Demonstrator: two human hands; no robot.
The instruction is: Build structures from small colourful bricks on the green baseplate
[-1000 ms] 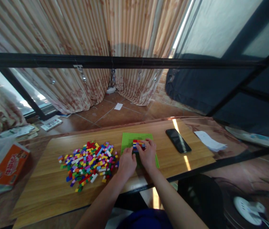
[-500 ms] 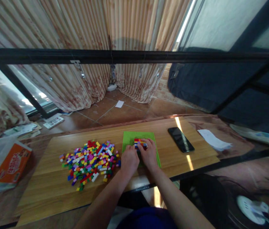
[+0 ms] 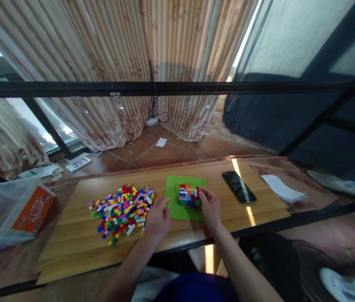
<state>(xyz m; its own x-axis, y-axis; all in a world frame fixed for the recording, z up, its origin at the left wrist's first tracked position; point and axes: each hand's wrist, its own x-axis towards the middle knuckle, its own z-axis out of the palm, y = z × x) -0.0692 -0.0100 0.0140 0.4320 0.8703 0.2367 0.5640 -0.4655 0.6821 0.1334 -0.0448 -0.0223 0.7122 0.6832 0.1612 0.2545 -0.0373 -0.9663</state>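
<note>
A small block of multicoloured toy building bricks (image 3: 187,195) stands on a green studded baseplate (image 3: 177,213). My right hand (image 3: 211,206) is at its right side, thumb and fingertips closed around a small red brick (image 3: 198,192) at the block's edge. Whether that brick is joined to the block cannot be made out. Between the baseplate and a heap of loose bricks (image 3: 123,209) is my left hand (image 3: 157,219), thumb and forefinger apart at the plate's left edge. I see nothing between them, though its other fingers are partly hidden.
A black phone (image 3: 239,187) lies on the wooden tabletop (image 3: 70,247), right of the baseplate. White papers (image 3: 282,188) are further right. At the far left stands a clear plastic box (image 3: 6,209) with an orange label. A dark metal bar (image 3: 177,89) crosses beyond the table.
My hands have moved apart, uncovering the brick block. The left went left toward the heap, while the right shifted to the block's right side. The camera view has tilted slightly.
</note>
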